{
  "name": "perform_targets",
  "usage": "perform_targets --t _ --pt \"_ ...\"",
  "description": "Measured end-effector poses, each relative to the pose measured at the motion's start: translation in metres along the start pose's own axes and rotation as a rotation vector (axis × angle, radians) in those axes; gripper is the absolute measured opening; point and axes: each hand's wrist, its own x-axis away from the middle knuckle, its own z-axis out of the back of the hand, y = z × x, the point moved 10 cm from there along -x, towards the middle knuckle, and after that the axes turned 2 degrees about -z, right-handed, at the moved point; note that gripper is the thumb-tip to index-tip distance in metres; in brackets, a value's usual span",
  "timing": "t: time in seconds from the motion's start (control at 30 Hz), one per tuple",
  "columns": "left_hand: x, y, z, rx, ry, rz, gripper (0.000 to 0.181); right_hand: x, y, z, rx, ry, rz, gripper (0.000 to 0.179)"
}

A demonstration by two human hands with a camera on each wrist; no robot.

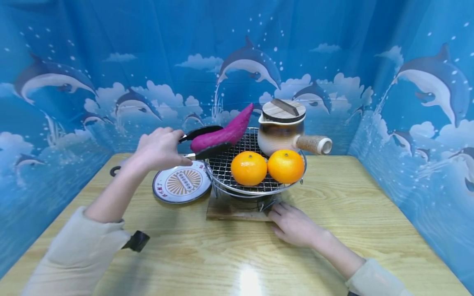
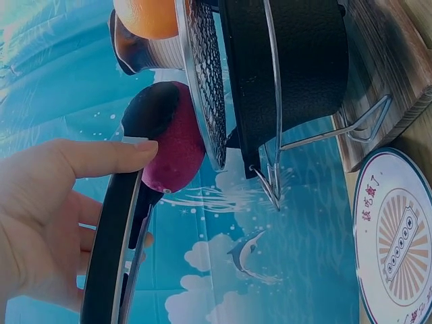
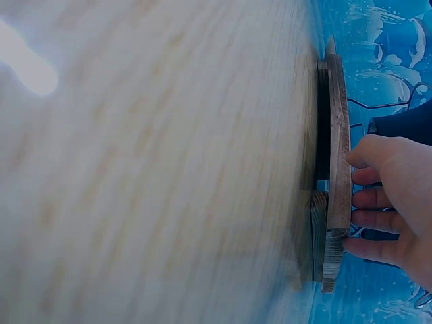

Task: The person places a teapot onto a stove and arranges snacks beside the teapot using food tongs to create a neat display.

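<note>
My left hand [image 1: 159, 150] grips a pair of black-tipped tongs [image 2: 111, 250], its thumb on the upper arm and fingers behind the lower one. Between the tong heads lies a purple sweet potato [image 1: 231, 130], slanting up over the left side of the wire grill rack [image 1: 218, 170]. In the left wrist view its rounded end is close to the rack's rim. My right hand [image 1: 296, 224] rests its extended fingertips on the right end of the wooden base board [image 3: 339, 155] under the black stove pot [image 2: 290, 67].
Two oranges [image 1: 249, 168] sit at the rack's front. Behind them stands a lidded clay teapot [image 1: 275, 137], its side handle [image 1: 312, 144] jutting right past the rim. A white patterned plate [image 1: 163, 193] lies on the table left of the stove. Dolphin-printed curtains [image 1: 166, 33] enclose the table.
</note>
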Motion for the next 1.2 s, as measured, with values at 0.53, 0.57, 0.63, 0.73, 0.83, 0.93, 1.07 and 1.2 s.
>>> perform_targets --t 0.53,0.57,0.63,0.73,0.83,0.93,1.07,1.2 --pt "0.003 0.008 0.000 0.023 -0.025 -0.014 0.087 0.000 -0.001 0.002 0.004 0.003 -0.003 0.022" --pt "0.004 0.009 0.000 0.025 -0.026 -0.016 0.087 0.000 -0.001 0.001 0.004 0.001 -0.004 0.022" --pt "0.004 0.009 -0.001 0.026 -0.030 -0.019 0.087 0.000 -0.001 0.001 0.003 -0.002 -0.006 0.022" --pt "0.004 0.009 -0.002 0.028 -0.036 -0.024 0.087 0.000 -0.001 0.001 0.003 -0.004 -0.007 0.022" --pt "0.004 0.010 -0.003 0.033 -0.042 -0.027 0.087 0.000 -0.001 0.001 0.005 0.002 -0.005 0.022" --pt "0.003 0.010 -0.004 0.043 -0.050 -0.027 0.086 0.000 -0.001 0.001 0.006 0.012 0.000 0.022" --pt "0.003 0.012 -0.006 0.054 -0.064 -0.029 0.087 0.001 -0.001 0.001 0.005 0.020 0.005 0.022" --pt "0.002 0.014 -0.007 0.056 -0.065 -0.033 0.087 0.000 0.000 0.001 0.002 0.017 0.005 0.022"
